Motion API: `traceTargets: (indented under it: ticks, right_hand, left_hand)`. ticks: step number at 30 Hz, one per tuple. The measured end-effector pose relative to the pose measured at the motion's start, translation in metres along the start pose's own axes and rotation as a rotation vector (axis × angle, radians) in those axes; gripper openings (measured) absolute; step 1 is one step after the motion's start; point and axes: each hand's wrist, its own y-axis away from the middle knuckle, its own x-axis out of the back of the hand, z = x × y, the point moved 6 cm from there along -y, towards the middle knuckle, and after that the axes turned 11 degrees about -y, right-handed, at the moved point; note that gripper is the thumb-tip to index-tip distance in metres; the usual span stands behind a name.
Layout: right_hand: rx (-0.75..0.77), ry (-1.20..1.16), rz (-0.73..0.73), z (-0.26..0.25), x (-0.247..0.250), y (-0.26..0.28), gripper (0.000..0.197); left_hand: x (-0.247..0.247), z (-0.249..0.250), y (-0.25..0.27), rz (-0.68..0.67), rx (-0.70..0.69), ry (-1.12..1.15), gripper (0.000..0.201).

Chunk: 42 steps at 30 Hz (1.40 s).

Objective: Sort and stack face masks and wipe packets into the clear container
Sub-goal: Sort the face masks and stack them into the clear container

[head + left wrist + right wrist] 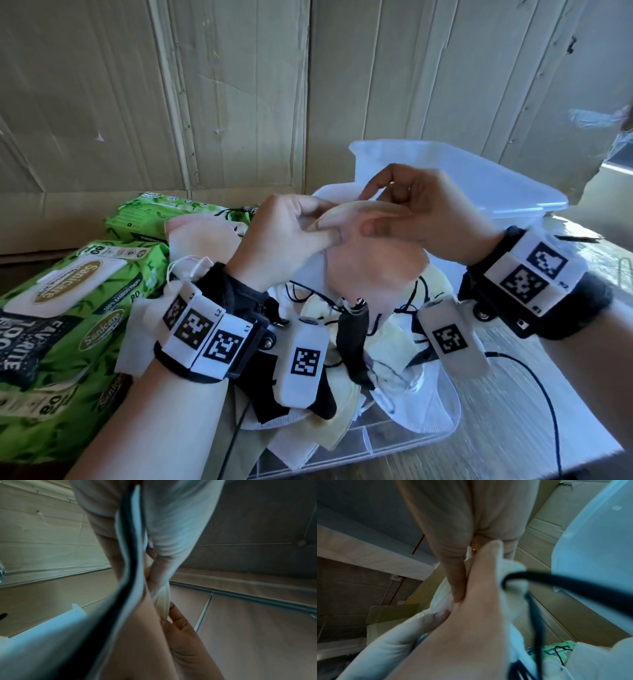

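Note:
Both hands meet above a pile of face masks (383, 363) that lies in a clear container (411, 445) near me. My left hand (320, 226) pinches a bunch of masks by their top edge; a pink mask (380, 270) hangs from it. My right hand (370, 212) pinches the curved rim of a cream mask (363, 208) at the top of that bunch. The left wrist view shows the folded cream mask (163, 604) pressed between fingertips. Two green wipe packets (68, 325) (164, 216) lie on the left; one green wipe packet (556, 651) also shows in the right wrist view.
A translucent white tub (479, 192) stands behind the hands at the back right. A cardboard wall (205, 102) closes off the back. A black cable (544, 394) runs over the wooden table (548, 428) on the right. Loose white masks (144, 325) lie under my left wrist.

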Motion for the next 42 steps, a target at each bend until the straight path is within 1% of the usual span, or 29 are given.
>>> traceTargets:
  ticks: [3,5,8,10,12,13,15,18,21,24,26,28,30,33,35,36,38,39,40,41,42]
  right_hand:
    - [-0.016,0.017,0.135,0.003,0.008,-0.005,0.047]
    - [-0.081,-0.006,0.169,0.009,0.013,-0.005,0.053]
    - [-0.151,-0.014,0.159,0.016,0.015,-0.003,0.056]
    - [-0.132,-0.019,0.206,0.014,0.019,-0.002,0.048]
    - [-0.078,-0.04,0.266,0.01,0.023,-0.003,0.031]
    - [-0.046,-0.055,0.299,0.007,0.025,-0.004,0.027]
    - [0.014,-0.106,0.349,0.004,0.027,-0.006,0.028]
    - [0.084,-0.13,0.386,-0.001,0.03,-0.007,0.029]
    - [0.09,-0.114,0.387,-0.002,0.031,-0.008,0.027]
    - [0.094,-0.095,0.377,-0.003,0.03,-0.006,0.028]
    - [0.086,-0.07,0.371,-0.002,0.029,-0.006,0.03]
    - [0.101,-0.063,0.361,-0.003,0.028,-0.006,0.03]
    - [0.139,-0.085,0.322,-0.009,0.026,-0.006,0.027]
    - [0.179,-0.127,0.197,-0.02,0.017,-0.004,0.027]
    - [0.189,-0.142,0.118,-0.024,0.01,-0.004,0.026]
    - [0.189,-0.145,0.101,-0.025,0.006,-0.004,0.022]
    - [0.177,-0.147,0.112,-0.024,0.003,-0.006,0.015]
    - [0.169,-0.137,0.131,-0.022,0.003,-0.007,0.017]
    - [0.161,-0.127,0.148,-0.021,0.004,-0.008,0.021]
    - [0.153,-0.115,0.165,-0.019,0.005,-0.009,0.023]
    - [0.146,-0.101,0.181,-0.017,0.006,-0.009,0.024]
  left_hand:
    - [0.007,-0.006,-0.002,0.081,0.011,0.016,0.022]
    - [0.016,-0.008,-0.003,0.163,0.007,0.021,0.031]
    - [0.027,-0.009,-0.003,0.276,-0.009,0.02,0.052]
    - [0.03,-0.009,-0.003,0.297,-0.022,-0.021,0.057]
    - [0.029,-0.009,-0.003,0.274,-0.026,-0.039,0.05]
    - [0.027,-0.009,-0.002,0.265,-0.013,-0.051,0.044]
    - [0.025,-0.012,-0.003,0.25,0.033,-0.055,0.036]
    - [0.022,-0.014,-0.004,0.213,0.075,-0.001,0.03]
    - [0.021,-0.01,-0.003,0.181,0.086,0.095,0.022]
    - [0.025,-0.011,-0.004,0.217,0.094,0.107,0.015]
    - [0.028,-0.013,-0.003,0.25,0.099,0.118,0.017]
    - [0.03,-0.012,-0.002,0.277,0.11,0.144,0.025]
    - [0.03,-0.014,-0.002,0.28,0.15,0.165,0.035]
    - [0.03,-0.015,-0.001,0.238,0.202,0.221,0.053]
    - [0.027,-0.011,-0.001,0.193,0.173,0.235,0.06]
    - [0.024,-0.006,0.0,0.158,0.145,0.246,0.062]
    - [0.019,0.0,0.002,0.09,0.071,0.246,0.074]
    - [0.016,0.003,0.003,0.064,0.035,0.234,0.075]
    - [0.014,0.006,0.004,0.049,0.007,0.209,0.066]
    - [0.013,0.008,0.004,0.048,-0.009,0.189,0.05]
    - [0.011,0.007,0.003,0.045,-0.006,0.183,0.029]
